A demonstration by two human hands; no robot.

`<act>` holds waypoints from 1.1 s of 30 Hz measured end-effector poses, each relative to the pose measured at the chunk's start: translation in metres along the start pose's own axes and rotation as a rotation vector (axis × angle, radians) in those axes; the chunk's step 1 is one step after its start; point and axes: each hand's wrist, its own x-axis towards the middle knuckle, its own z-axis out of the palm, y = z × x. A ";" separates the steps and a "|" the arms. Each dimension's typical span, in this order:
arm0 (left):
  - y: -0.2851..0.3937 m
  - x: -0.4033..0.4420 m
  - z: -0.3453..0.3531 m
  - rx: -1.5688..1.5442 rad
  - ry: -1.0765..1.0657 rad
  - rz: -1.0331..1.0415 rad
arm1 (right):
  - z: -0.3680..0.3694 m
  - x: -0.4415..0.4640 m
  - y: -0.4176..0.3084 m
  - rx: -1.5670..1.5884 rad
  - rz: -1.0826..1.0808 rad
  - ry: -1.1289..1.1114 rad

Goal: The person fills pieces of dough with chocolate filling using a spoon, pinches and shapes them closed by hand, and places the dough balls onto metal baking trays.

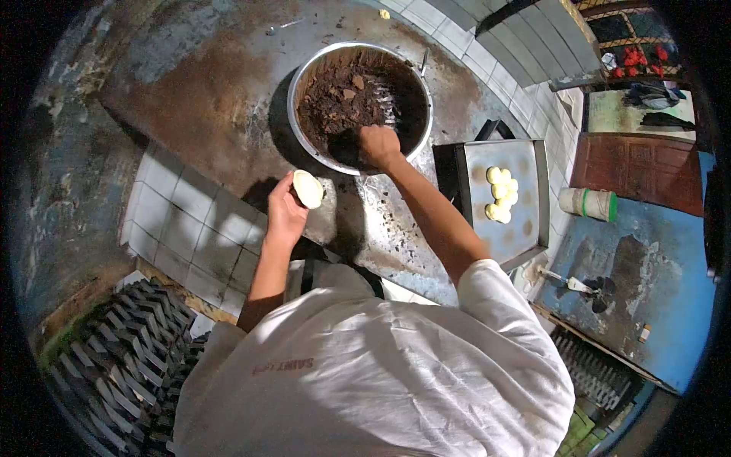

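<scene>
Workroom, white-tiled floor [202,221] showing at left of frame. Contents, largest first:

Tabletop [221,137], one, grey with brown patches, filling upper left and centre.

Blue surface [670,282], one, worn, at right of frame.

Dark slatted stacks, two: the larger [126,343] lower left, the other [590,365] lower right.

Metal bowl [292,107], one, round, upper centre on the tabletop; holds dark brown crumbly filling [335,107] with a few larger chunks on top.

Tray [529,221], one, square, right of centre, beyond the right forearm.

White container [586,202], one, green-ended, at right of frame.

Hands, two. Right hand [379,145]: over the near rim of the bowl, knuckles up, blocking part of the filling; fingers hidden, so whether they are spread or pinching cannot be told. Left hand [288,213]: below and left of the bowl, thumb and fingers pinching a dough piece by its edge.

Dough piece [308,190], one, pale, flattened, at centre left, apart from the bowl.

Dough balls [499,190], about eight, pale, clustered on the tray; exact count uncertain where they touch.

Utensil handle [424,62], one, beside the bowl's upper right rim.

Pale scrap [384,14], one, top edge of frame.
</scene>
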 end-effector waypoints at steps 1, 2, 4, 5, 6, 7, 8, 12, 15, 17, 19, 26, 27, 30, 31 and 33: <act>-0.002 -0.008 0.006 0.005 -0.017 0.005 | 0.002 -0.001 -0.001 0.010 -0.011 0.022; -0.005 -0.016 0.009 0.011 -0.021 0.024 | 0.004 -0.001 -0.002 0.023 -0.023 0.039; -0.009 -0.038 0.021 0.046 -0.012 0.064 | -0.001 0.000 0.002 0.075 -0.038 0.026; -0.012 -0.046 0.022 0.050 -0.017 0.078 | 0.020 0.014 0.019 0.151 -0.019 0.016; -0.017 -0.052 0.019 0.040 -0.034 0.094 | 0.010 0.015 0.031 0.200 -0.099 -0.073; -0.020 -0.060 0.019 0.029 -0.056 0.104 | -0.010 0.003 0.037 0.244 -0.176 -0.161; -0.024 -0.067 0.020 0.040 -0.073 0.111 | -0.028 -0.016 0.046 0.448 -0.172 -0.140; -0.055 -0.094 0.039 -0.004 -0.115 0.099 | -0.105 -0.160 0.048 1.263 -0.155 -0.250; -0.087 -0.111 0.072 -0.030 -0.276 0.025 | -0.118 -0.263 0.049 1.396 -0.255 -0.187; -0.117 -0.126 0.096 -0.023 -0.353 -0.022 | -0.094 -0.310 0.053 1.442 -0.243 -0.087; -0.147 -0.143 0.115 -0.089 -0.433 -0.152 | -0.060 -0.343 0.048 1.591 -0.188 0.166; -0.239 -0.172 0.113 0.017 -0.448 -0.263 | 0.093 -0.460 0.055 1.517 0.259 0.521; -0.246 -0.178 0.114 0.032 -0.437 -0.240 | 0.129 -0.472 0.059 1.565 0.328 0.490; -0.247 -0.182 0.123 0.115 -0.568 -0.253 | 0.200 -0.490 0.068 1.660 0.418 0.615; -0.248 -0.184 0.125 0.132 -0.615 -0.273 | 0.209 -0.491 0.073 1.667 0.416 0.619; -0.252 -0.188 0.123 0.172 -0.638 -0.280 | 0.222 -0.486 0.082 1.073 0.537 0.580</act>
